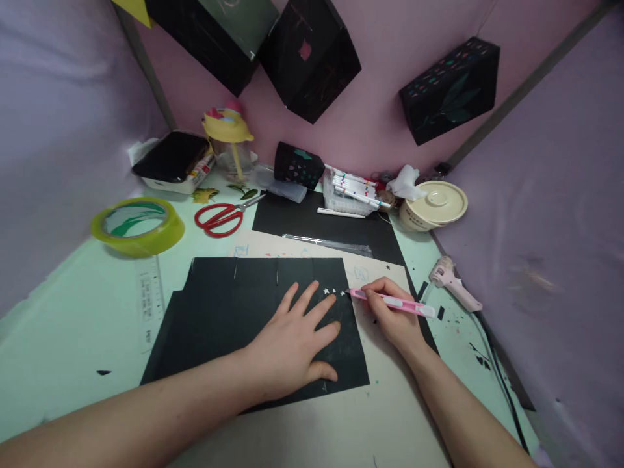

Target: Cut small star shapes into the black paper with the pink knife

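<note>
A sheet of black card (pixel 214 318) lies on a pale board (pixel 331 429), with creases or slits near its top edge. My left hand (pixel 297 338) rests flat on the card, fingers spread. Between the fingers of my right hand (pixel 392 318) is a pink craft knife (pixel 397 303), held like a pen. Its tip meets the card near the right edge, beside a few small white star-like shapes (pixel 326 291) that look cut through. How deep the blade sits cannot be made out.
Left of the card are a roll of yellow tape (pixel 168 240), red-handled scissors (pixel 221 221) and a clear ruler (pixel 150 302). Behind stand white markers (pixel 355 187), a drink bottle (pixel 229 140) and a lidded bowl (pixel 433 205). At right lies a glue gun (pixel 455 283); black paper boxes (pixel 312 62) hang above.
</note>
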`<state>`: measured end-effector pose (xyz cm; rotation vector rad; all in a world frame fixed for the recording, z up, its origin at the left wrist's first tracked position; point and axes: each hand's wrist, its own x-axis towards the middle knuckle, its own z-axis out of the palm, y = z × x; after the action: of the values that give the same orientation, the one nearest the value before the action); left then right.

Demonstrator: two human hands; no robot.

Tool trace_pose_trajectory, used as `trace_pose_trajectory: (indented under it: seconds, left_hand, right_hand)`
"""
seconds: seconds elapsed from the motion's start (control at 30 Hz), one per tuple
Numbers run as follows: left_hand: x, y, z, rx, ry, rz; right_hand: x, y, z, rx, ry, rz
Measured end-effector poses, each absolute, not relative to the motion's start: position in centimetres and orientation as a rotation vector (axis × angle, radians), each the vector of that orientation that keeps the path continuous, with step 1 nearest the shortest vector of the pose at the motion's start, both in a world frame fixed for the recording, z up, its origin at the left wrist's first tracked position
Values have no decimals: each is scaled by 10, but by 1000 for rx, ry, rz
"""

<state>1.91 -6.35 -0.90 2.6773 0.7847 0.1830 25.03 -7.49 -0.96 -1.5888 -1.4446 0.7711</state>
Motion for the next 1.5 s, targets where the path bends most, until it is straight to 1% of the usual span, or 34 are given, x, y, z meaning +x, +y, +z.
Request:
trace_pose_trajectory:
  seconds: [0.5,1.37,1.5]
  left_hand:
    - [19,-62,-7,2674,790,136]
    - [18,-64,-10,2703,780,175]
    - [18,-64,-10,2706,780,177]
  right_hand:
    - [249,-75,-9,-1596,-1437,799]
    - [250,-75,-10,-1589,-1451,807]
    - [250,-75,-9,-1593,-1389,794]
